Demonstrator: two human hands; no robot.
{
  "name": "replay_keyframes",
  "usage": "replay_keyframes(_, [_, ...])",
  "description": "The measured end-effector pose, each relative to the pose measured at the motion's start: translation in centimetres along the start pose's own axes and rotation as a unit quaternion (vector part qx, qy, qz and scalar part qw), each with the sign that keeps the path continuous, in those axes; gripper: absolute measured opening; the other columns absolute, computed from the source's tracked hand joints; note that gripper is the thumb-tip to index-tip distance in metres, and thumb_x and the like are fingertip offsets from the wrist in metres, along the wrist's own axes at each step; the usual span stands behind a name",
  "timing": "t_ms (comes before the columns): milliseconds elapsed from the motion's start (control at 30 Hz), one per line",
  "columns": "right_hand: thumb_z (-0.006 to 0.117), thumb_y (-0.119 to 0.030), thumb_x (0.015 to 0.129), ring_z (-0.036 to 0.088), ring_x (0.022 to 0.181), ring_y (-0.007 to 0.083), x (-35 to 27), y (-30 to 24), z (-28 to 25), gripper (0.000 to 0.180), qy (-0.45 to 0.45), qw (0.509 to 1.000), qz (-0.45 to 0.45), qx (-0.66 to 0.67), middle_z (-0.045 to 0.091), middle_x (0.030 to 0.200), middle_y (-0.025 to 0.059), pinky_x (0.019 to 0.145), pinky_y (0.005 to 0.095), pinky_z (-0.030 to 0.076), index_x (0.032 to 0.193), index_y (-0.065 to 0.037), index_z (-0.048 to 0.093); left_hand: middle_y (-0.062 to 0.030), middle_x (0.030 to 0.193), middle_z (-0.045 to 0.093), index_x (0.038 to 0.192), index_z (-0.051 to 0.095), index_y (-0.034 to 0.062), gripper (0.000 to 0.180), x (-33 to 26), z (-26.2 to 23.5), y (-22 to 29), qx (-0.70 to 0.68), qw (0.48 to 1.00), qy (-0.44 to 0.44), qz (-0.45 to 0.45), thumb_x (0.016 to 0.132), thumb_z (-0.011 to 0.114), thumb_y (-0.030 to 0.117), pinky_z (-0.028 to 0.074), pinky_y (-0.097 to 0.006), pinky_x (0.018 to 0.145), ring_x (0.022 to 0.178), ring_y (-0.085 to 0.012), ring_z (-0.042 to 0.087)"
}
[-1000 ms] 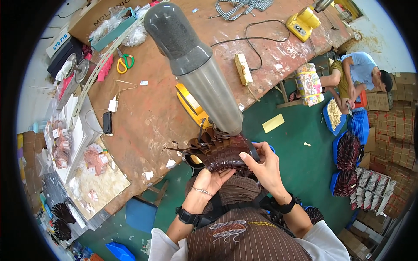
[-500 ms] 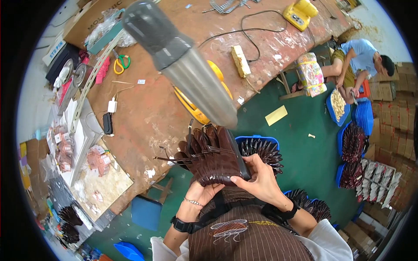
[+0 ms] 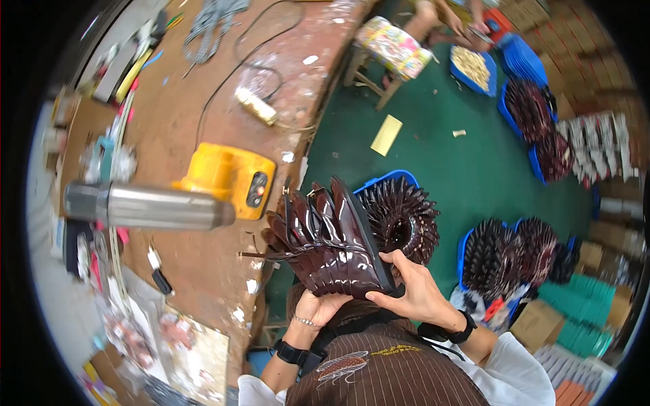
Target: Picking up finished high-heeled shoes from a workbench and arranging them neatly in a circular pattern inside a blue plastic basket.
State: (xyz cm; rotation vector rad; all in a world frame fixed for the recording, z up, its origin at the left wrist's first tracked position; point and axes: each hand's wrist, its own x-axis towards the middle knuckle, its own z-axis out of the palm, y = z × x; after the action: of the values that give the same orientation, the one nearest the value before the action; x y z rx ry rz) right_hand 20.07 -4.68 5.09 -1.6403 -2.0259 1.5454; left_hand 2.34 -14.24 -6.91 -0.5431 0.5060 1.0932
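Between my two hands is a bundle of glossy dark brown leather pieces (image 3: 325, 247). The pieces overlap like leaves, fanning out at the upper left, with a flat dark edge along the right. A thin strap sticks out to the left. My left hand (image 3: 321, 308) supports the bundle from below, its fingers partly hidden under it. At the lower right corner, my right hand (image 3: 409, 291) pinches it between thumb and fingers. Just beyond the bundle, a blue tub (image 3: 389, 177) holds similar dark pieces set in a ring.
A worn table (image 3: 196, 101) lies to the left, bearing a yellow device (image 3: 230, 177). A metal tube (image 3: 166, 206) with a dark end looms over the table. A patterned padded stool (image 3: 393, 47) stands ahead. More filled tubs (image 3: 464, 260) line the right. Someone sits at the top.
My view has turned, so the table, the metal tube and the tubs appear shifted. Both hands keep the same hold on the bundle, and more of its glossy face catches the light.
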Motion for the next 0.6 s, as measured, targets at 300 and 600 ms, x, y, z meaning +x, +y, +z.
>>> replay_keyframes(300, [0.065, -0.057, 0.071, 0.02, 0.131, 0.0428, -1.7, 9.4, 5.8, 0.11, 0.172, 0.969, 0.093, 0.151, 0.02, 0.138, 0.0345, 0.108, 0.0407, 0.021, 0.137, 0.011, 0.008, -0.0141, 0.131, 0.041, 0.138, 0.018, 0.0144, 0.058, 5.6, 3.2, -1.0, 0.452, 0.888, 0.077, 0.042, 0.088, 0.045, 0.002, 0.056, -0.042, 0.077, 0.108, -0.0306, 0.054])
replay_keyframes(600, [0.068, -0.057, 0.07, 0.025, 0.13, 0.0389, -1.3, 13.7, 9.4, 0.117, 0.278, 0.865, 0.223, 0.353, 0.023, 0.133, 0.0388, 0.106, 0.0349, 0.024, 0.13, 0.022, 0.006, -0.0276, 0.142, 0.021, 0.136, 0.011, -0.0126, 0.072, 9.0, -1.5, -5.6, 0.879, 0.439, -0.009, 0.189, 0.085, 0.056, 0.009, 0.019, -0.036, 0.108, 0.131, -0.0351, 0.026])
